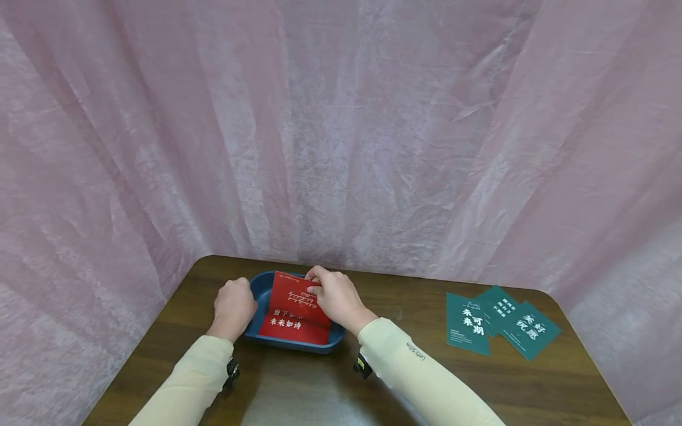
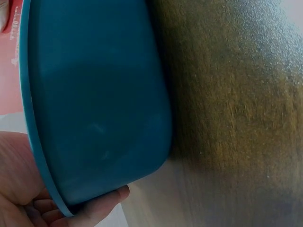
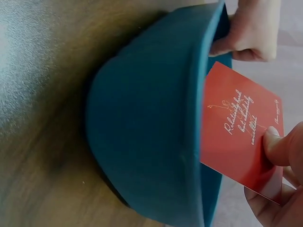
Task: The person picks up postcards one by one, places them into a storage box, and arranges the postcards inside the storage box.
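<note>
My left hand grips the left end of a dark blue plastic basin. In the left wrist view its fingers curl over the basin's rim, one finger along the outer wall. My right hand pinches a red card near its upper right corner, thumb on the printed face. Tilted, this card reaches over the rim into the basin, with white cursive lettering showing. Lower down in the head view, red card surface with white Chinese characters lies inside the basin, partly covered.
Several dark green cards with white characters lie overlapping on the right of the brown wooden table. A pink curtain hangs behind the table's back edge, close to the basin.
</note>
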Demonstrator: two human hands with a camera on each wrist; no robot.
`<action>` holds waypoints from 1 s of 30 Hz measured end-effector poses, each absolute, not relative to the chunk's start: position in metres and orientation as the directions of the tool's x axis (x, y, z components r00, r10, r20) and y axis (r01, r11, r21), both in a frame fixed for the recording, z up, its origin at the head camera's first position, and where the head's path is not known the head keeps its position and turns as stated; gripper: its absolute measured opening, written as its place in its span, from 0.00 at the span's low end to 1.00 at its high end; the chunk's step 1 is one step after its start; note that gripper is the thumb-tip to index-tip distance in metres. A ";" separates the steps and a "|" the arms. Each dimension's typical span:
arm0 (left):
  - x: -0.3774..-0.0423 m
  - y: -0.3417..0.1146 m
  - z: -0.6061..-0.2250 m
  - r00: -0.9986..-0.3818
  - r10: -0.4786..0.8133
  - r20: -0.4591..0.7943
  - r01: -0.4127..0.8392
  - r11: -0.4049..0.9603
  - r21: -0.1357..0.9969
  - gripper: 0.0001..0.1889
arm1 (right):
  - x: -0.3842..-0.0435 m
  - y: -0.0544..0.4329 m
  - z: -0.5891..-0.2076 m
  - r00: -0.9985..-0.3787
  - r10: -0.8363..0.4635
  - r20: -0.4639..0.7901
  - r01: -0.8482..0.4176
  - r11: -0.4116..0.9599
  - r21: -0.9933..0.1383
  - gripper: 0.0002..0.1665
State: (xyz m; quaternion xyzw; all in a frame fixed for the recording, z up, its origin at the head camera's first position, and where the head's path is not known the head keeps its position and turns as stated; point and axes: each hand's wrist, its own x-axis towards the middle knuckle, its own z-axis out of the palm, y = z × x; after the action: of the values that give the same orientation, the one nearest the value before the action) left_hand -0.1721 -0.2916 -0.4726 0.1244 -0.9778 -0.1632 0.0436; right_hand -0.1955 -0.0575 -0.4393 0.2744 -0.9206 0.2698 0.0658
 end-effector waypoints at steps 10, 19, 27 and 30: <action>-0.171 -0.291 -0.470 -0.966 -0.256 0.027 -0.232 0.912 0.338 0.15 | -0.189 -0.070 -0.447 -0.822 -0.531 0.206 -0.564 0.707 -0.427 0.15; -0.170 -0.291 -0.467 -0.968 -0.248 0.035 -0.221 0.912 0.344 0.13 | -0.183 -0.074 -0.449 -0.816 -0.562 0.135 -0.558 0.706 -0.435 0.14; -0.170 -0.290 -0.469 -0.969 -0.247 0.024 -0.225 0.913 0.341 0.15 | -0.178 -0.075 -0.454 -0.820 -0.567 0.072 -0.528 0.703 -0.477 0.17; -0.169 -0.290 -0.469 -0.970 -0.244 0.022 -0.222 0.914 0.340 0.14 | -0.175 -0.075 -0.455 -0.827 -0.561 0.036 -0.506 0.713 -0.485 0.18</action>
State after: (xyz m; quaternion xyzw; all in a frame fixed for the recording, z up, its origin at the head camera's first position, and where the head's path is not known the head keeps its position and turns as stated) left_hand -0.1686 -0.2904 -0.4688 0.1192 -0.9777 -0.1701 0.0322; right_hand -0.1748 -0.0750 -0.4553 0.2888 -0.9238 0.2448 -0.0568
